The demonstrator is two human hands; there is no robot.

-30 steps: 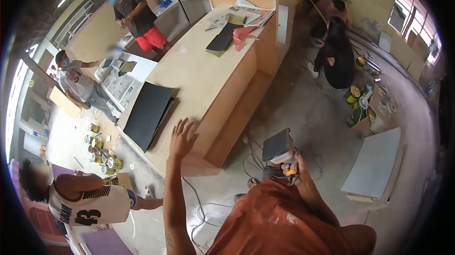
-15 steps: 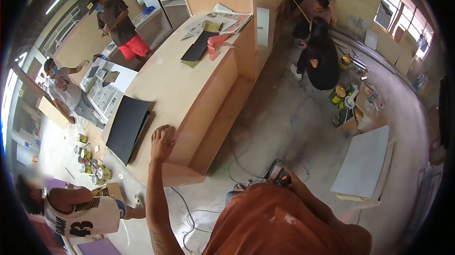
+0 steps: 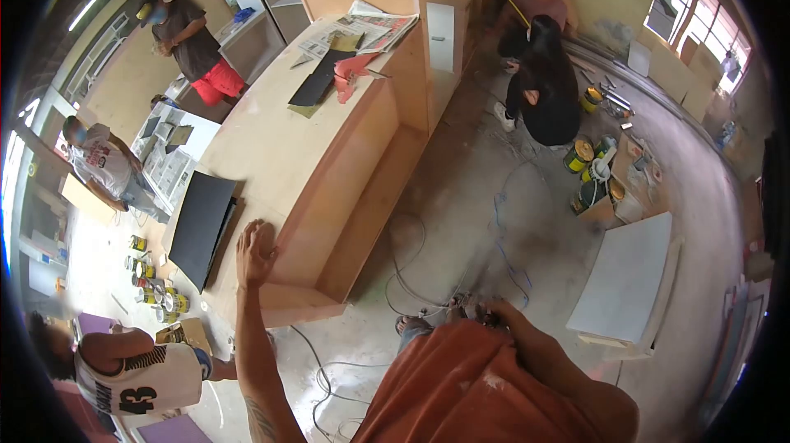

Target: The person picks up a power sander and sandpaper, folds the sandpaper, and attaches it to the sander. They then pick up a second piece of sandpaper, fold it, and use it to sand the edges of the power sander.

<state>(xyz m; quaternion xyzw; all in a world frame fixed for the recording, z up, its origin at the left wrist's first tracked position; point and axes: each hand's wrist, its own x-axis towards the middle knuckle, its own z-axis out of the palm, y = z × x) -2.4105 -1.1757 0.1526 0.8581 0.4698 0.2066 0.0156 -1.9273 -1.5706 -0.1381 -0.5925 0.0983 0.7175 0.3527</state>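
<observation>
My left hand (image 3: pixel 257 254) rests on the near edge of the long pale wooden cabinet (image 3: pixel 271 143), fingers apart and bent over the surface. Close to its left lie stacked black sheets (image 3: pixel 202 225). My right hand (image 3: pixel 499 311) is low in front of my orange shirt, partly hidden, with its fingers bent round a dark power tool (image 3: pixel 472 306) that shows only in part. Farther up the cabinet top are newspapers (image 3: pixel 374 30), a black strip (image 3: pixel 319 81) and a torn red piece (image 3: pixel 350 74).
Cables (image 3: pixel 329 381) run over the floor by my feet. Several people stand or sit at the left and top right. Paint cans stand at the left (image 3: pixel 174 301) and right (image 3: pixel 579 155). A white panel (image 3: pixel 621 278) lies at the right.
The view has shifted slightly. My left hand has stayed on the cabinet edge. The tool at my right hand has tipped or lowered and shows less than before.
</observation>
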